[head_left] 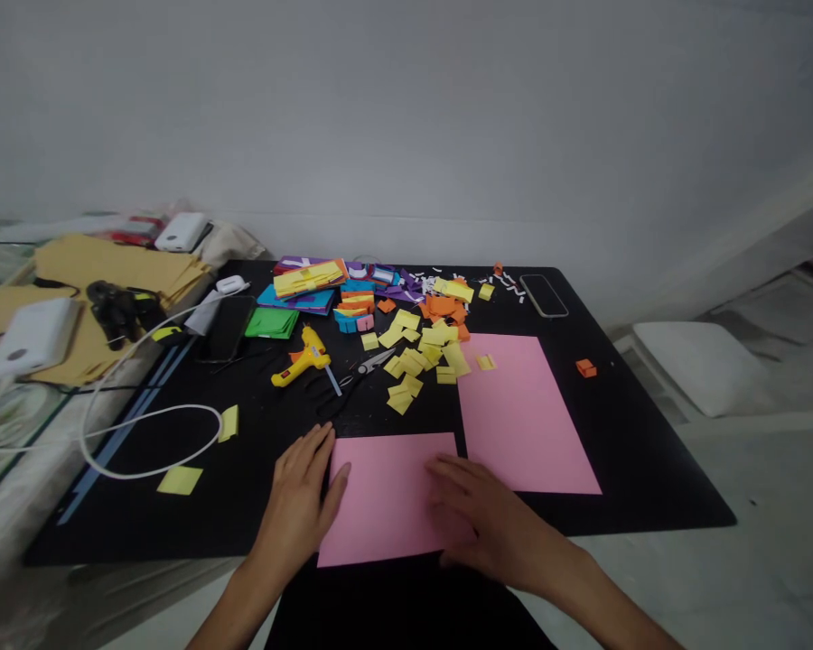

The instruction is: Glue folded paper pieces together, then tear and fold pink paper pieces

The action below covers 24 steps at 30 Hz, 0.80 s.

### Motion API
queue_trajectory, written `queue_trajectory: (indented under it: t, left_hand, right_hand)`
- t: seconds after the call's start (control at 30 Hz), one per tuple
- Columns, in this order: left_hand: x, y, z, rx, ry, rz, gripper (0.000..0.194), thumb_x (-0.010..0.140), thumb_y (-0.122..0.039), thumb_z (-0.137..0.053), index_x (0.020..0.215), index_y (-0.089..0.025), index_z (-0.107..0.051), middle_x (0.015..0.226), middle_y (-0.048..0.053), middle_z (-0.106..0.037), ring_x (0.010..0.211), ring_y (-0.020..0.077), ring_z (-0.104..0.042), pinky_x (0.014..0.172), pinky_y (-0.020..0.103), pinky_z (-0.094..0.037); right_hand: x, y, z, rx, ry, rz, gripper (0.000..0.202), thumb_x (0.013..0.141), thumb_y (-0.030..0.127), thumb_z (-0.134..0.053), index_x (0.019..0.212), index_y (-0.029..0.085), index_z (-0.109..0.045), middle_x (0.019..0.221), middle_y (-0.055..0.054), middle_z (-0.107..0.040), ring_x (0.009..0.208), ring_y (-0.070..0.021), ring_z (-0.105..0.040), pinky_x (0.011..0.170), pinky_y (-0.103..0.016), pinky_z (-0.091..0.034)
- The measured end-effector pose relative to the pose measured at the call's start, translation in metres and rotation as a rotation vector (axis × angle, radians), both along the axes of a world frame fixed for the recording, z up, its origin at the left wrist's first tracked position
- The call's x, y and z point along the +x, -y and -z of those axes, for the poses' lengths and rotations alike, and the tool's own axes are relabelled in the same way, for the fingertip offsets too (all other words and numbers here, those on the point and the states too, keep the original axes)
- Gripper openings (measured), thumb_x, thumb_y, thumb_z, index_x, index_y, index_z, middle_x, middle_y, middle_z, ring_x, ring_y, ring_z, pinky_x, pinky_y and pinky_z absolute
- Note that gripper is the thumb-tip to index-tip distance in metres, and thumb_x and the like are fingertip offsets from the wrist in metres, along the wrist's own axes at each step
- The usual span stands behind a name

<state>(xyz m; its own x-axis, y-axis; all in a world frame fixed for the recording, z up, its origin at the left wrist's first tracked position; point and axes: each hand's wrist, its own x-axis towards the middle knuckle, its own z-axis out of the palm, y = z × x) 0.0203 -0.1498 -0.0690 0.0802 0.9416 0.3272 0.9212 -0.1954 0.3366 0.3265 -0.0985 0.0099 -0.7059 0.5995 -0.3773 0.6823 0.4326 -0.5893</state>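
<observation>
A pink paper sheet (386,496), about half the size of the other one, lies at the front edge of the black table. At its left edge rests my left hand (302,492), fingers stretched forward and thumb on the paper. Over the right part of the sheet is my right hand (481,515), fingers extended and slightly blurred; whether it presses on the paper I cannot tell. A larger pink sheet (528,415) lies flat just beyond it to the right, with a small yellow paper piece (486,362) on top.
Yellow slips (413,361), orange slips (443,309) and white scraps are heaped mid-table. A yellow glue gun (304,357) and scissors (376,361) lie left of them. Folded coloured papers (312,278) are stacked behind. A white cable (149,411) loops at left; a phone (544,296) lies back right.
</observation>
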Motion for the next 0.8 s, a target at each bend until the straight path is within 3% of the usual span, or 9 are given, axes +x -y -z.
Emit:
queue_trajectory:
  t: [0.13,0.23,0.3,0.4,0.6,0.7,0.8]
  left_hand:
    - [-0.001,0.001,-0.007,-0.051,0.152,0.042,0.042,0.101,-0.035,-0.058,0.14,-0.021,-0.062,0.148,0.013,-0.063,0.138,0.0323,-0.057,0.116,0.058,-0.043]
    - [-0.003,-0.001,-0.022,-0.136,0.4,0.14,0.031,0.105,-0.034,-0.051,0.126,-0.025,-0.073,0.134,0.01,-0.072,0.132,0.0285,-0.062,0.113,0.053,-0.047]
    - [-0.006,-0.003,-0.033,-0.2,0.559,0.238,0.036,0.108,-0.036,-0.044,0.119,-0.025,-0.076,0.126,0.01,-0.076,0.126,0.0271,-0.067,0.114,0.052,-0.047]
    - [-0.008,-0.006,-0.045,-0.253,0.7,0.378,0.049,0.107,-0.052,-0.038,0.118,-0.024,-0.077,0.123,0.012,-0.077,0.121,0.0292,-0.069,0.115,0.054,-0.044]
    - [-0.009,-0.01,-0.047,-0.337,0.735,0.519,0.078,0.089,-0.085,-0.043,0.129,-0.025,-0.072,0.129,0.014,-0.074,0.129,0.036,-0.063,0.121,0.057,-0.034]
    - [-0.006,-0.01,-0.045,-0.374,0.77,0.551,0.087,0.082,-0.091,-0.044,0.131,-0.024,-0.071,0.132,0.016,-0.072,0.131,0.0381,-0.061,0.12,0.057,-0.035]
    - [-0.001,-0.011,-0.05,-0.405,0.834,0.569,0.081,0.083,-0.087,-0.05,0.13,-0.024,-0.07,0.132,0.018,-0.07,0.129,0.0373,-0.061,0.113,0.055,-0.043]
  right_hand:
    - [0.002,-0.008,-0.013,-0.044,-0.111,0.031,0.022,0.09,0.036,-0.078,0.108,0.025,-0.078,0.15,-0.007,-0.062,0.147,-0.0308,-0.047,0.123,-0.051,-0.035]
    - [0.001,-0.011,-0.015,-0.036,-0.235,0.064,0.015,0.1,0.025,-0.063,0.103,0.025,-0.078,0.117,-0.005,-0.078,0.118,-0.0242,-0.068,0.107,-0.042,-0.05]
    - [0.001,-0.013,-0.014,-0.045,-0.281,0.129,0.015,0.098,0.022,-0.063,0.097,0.025,-0.078,0.1,-0.003,-0.079,0.098,-0.0219,-0.072,0.092,-0.038,-0.055]
    - [0.0,-0.015,-0.012,-0.099,-0.322,0.256,0.007,0.091,0.024,-0.072,0.085,0.024,-0.076,0.088,-0.002,-0.077,0.082,-0.0198,-0.07,0.078,-0.034,-0.054]
    - [-0.004,-0.019,-0.016,-0.317,-0.477,0.451,0.037,0.068,0.036,-0.091,0.062,0.02,-0.059,0.084,0.0,-0.073,0.079,-0.0187,-0.068,0.073,-0.03,-0.051]
    - [-0.004,-0.021,-0.019,-0.382,-0.543,0.501,0.028,0.074,0.034,-0.087,0.07,0.02,-0.062,0.09,-0.002,-0.074,0.086,-0.0197,-0.069,0.081,-0.033,-0.051]
    - [-0.002,-0.024,-0.02,-0.453,-0.63,0.516,0.01,0.079,0.025,-0.076,0.08,0.021,-0.067,0.092,-0.003,-0.074,0.088,-0.0194,-0.068,0.083,-0.033,-0.051]
